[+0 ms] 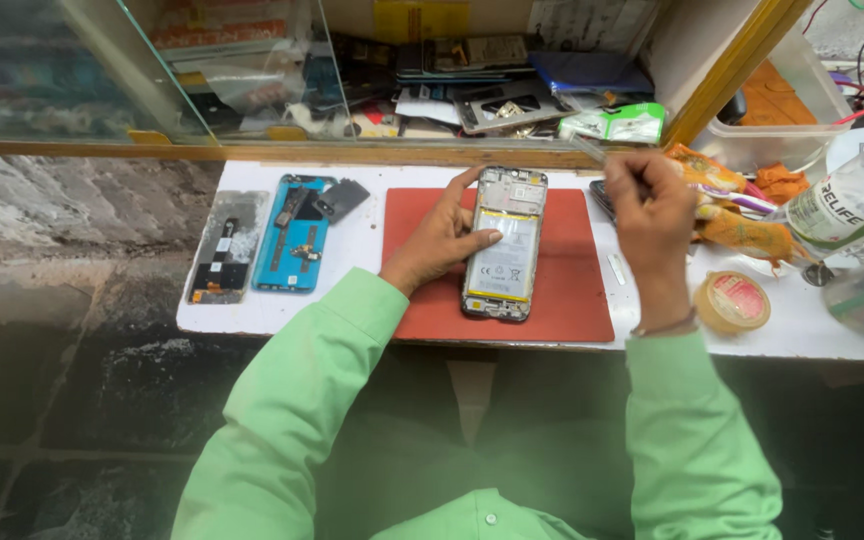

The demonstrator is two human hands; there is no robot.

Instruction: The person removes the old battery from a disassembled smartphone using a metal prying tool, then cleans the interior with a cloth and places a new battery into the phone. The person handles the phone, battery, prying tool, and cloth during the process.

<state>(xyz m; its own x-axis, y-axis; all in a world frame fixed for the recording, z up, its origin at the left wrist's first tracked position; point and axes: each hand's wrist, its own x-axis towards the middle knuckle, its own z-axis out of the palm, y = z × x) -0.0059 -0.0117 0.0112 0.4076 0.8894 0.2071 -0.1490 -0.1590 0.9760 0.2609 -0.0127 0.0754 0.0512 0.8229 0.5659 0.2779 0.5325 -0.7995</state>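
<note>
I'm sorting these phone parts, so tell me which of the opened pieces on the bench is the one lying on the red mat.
The opened phone with its white battery showing, under the left hand. The blue back cover and grey panel lie left on the white bench.

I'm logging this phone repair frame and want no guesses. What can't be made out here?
Head view only:
- Thin metal tool in the right hand: its grip is hidden by the curled fingers, its tip blurred.
- Dark phone beside the red mat: mostly hidden behind the right hand.
- Open phone with exposed battery: its left edge is covered by the left hand.
- Clear plastic bottle: cut off by the right edge.
</note>
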